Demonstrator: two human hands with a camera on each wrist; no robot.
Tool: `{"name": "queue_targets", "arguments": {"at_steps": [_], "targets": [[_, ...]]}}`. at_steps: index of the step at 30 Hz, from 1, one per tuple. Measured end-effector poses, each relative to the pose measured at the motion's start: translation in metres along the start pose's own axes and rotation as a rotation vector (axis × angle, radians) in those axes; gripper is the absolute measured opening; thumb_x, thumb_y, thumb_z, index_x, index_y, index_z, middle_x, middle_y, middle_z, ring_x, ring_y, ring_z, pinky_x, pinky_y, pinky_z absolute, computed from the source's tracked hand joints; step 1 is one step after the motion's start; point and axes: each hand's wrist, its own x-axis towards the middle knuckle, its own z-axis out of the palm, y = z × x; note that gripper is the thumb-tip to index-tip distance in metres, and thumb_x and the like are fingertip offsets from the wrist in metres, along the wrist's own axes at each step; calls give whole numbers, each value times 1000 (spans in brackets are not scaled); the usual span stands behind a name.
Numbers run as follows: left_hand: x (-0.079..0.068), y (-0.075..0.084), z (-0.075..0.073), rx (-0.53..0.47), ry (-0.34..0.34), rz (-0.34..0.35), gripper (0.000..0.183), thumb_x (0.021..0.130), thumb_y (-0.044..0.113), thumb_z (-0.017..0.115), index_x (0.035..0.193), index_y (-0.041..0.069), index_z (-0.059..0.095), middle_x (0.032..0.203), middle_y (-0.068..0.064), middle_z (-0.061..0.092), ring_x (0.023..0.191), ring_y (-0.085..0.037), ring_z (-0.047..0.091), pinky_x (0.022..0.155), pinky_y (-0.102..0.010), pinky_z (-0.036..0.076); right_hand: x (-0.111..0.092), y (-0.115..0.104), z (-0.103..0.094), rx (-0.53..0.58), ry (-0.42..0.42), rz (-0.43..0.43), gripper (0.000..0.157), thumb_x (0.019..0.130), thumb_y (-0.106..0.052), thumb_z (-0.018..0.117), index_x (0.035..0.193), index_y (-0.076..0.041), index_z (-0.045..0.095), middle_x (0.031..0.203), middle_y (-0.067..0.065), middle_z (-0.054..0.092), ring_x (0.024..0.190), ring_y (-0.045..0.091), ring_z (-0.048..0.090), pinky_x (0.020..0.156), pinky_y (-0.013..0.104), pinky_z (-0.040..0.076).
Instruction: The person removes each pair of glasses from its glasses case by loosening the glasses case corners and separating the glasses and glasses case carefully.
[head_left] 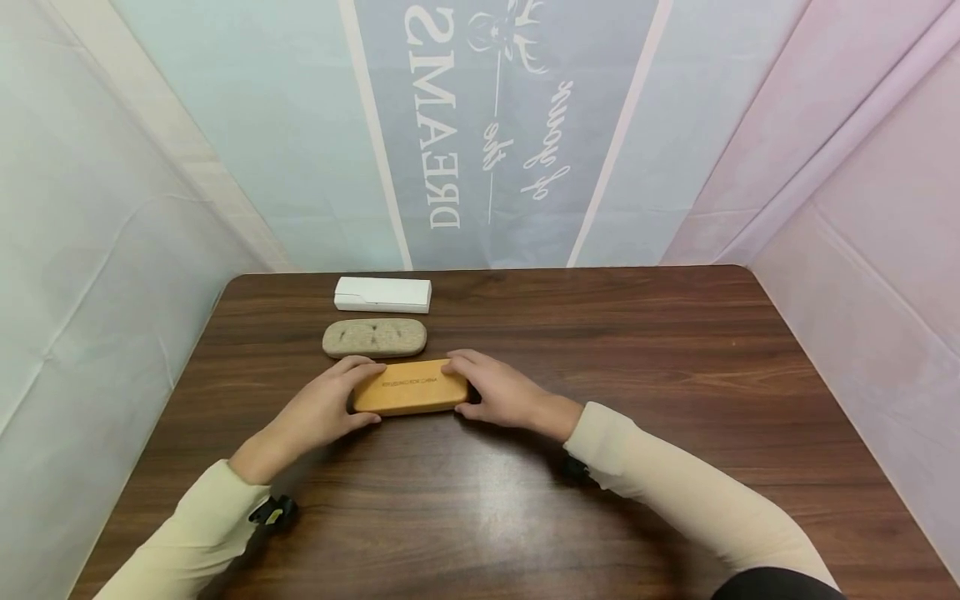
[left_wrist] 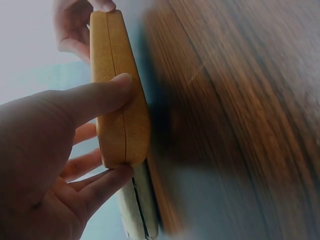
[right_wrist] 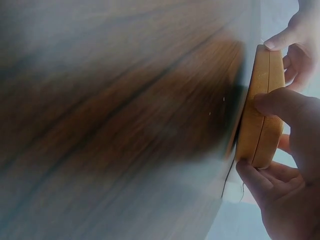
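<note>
A yellow-orange glasses case (head_left: 410,388) with dark lettering on its lid is held level between both hands, close over the dark wood table. My left hand (head_left: 324,406) grips its left end, thumb on the near side and fingers round the end and far edge. At the opposite end my right hand (head_left: 504,390) grips it the same way. In the left wrist view the case (left_wrist: 116,95) shows a closed seam along its side, with the left thumb across it. The right wrist view shows the right thumb pressed on the case's (right_wrist: 260,130) near side.
Just behind the yellow case lies a beige fabric glasses case (head_left: 375,337), and behind that a white oblong case (head_left: 383,295), near the table's (head_left: 600,333) back edge. Hanging cloth (head_left: 495,167) with mirrored lettering closes off the back; pale cloth stands at both sides.
</note>
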Motion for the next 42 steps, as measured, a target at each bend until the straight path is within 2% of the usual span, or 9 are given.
{"name": "queue_targets", "arguments": {"at_steps": [18, 23, 31, 42], "targets": [[24, 24, 10, -8, 6, 40, 74, 78, 25, 91, 140, 3, 58, 133, -12, 58, 122, -28, 59, 102, -46, 49, -26, 24, -15, 12, 15, 7, 53, 91, -18, 79, 137, -4, 56, 152, 19, 45, 137, 30, 49, 109, 41, 44], [31, 31, 14, -2, 6, 44, 75, 78, 27, 91, 140, 3, 58, 135, -13, 58, 125, -30, 58, 104, -47, 47, -35, 30, -20, 15, 27, 5, 53, 91, -17, 79, 137, -4, 57, 152, 19, 46, 138, 30, 47, 109, 42, 44], [45, 42, 21, -9, -19, 45, 74, 80, 29, 90, 142, 5, 57, 139, -15, 57, 128, -31, 56, 106, -47, 45, -50, 40, -27, 17, 36, 14, 53, 90, -16, 80, 136, -4, 57, 151, 21, 46, 138, 32, 48, 107, 45, 46], [65, 57, 33, -26, -23, 89, 71, 81, 32, 89, 140, 6, 59, 134, -10, 58, 123, -25, 58, 106, -41, 46, -71, 57, -35, 21, 53, 48, 53, 89, -16, 81, 136, -5, 58, 151, 20, 47, 137, 32, 48, 105, 47, 47]]}}
